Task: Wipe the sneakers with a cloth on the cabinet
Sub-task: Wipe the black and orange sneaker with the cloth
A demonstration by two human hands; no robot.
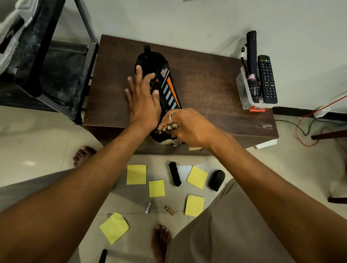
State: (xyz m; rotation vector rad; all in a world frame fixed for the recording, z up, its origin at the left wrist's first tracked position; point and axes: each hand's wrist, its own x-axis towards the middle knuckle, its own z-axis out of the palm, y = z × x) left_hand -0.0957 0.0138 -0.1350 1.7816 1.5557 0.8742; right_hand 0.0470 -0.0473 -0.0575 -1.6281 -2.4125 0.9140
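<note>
The tiled floor [41,147] takes up most of the view, and on it stands a low dark wooden cabinet [206,87] set against the wall. One black sneaker [168,90] with grey and orange stripes lies lengthwise on the cabinet top, heel toward the wall and toe at the front edge; no second sneaker is in sight. The left hand [143,101] lies flat across the sneaker's middle, fingers straight and spread, gripping nothing and simply pressing the shoe down. The right hand [190,128] is at the toe, fingers curled round a bunched, light-patterned cloth [168,128], which touches the toe; a loose end seems to hang below the wrist. At the cabinet's right edge, well apart from the shoe, a clear box [244,93] holds a torch [252,57] with a remote [267,79] beside it. On the floor in front lie a brush [174,173] and several yellow notes [136,174]. The step in hand looks like wiping the toe while the other hand steadies the shoe. Next, I judge, the cloth must travel back along the striped side toward the heel, so the flat hand will have to shift or lift to uncover the upper, while the toe at the very edge is kept from slipping off.
</note>
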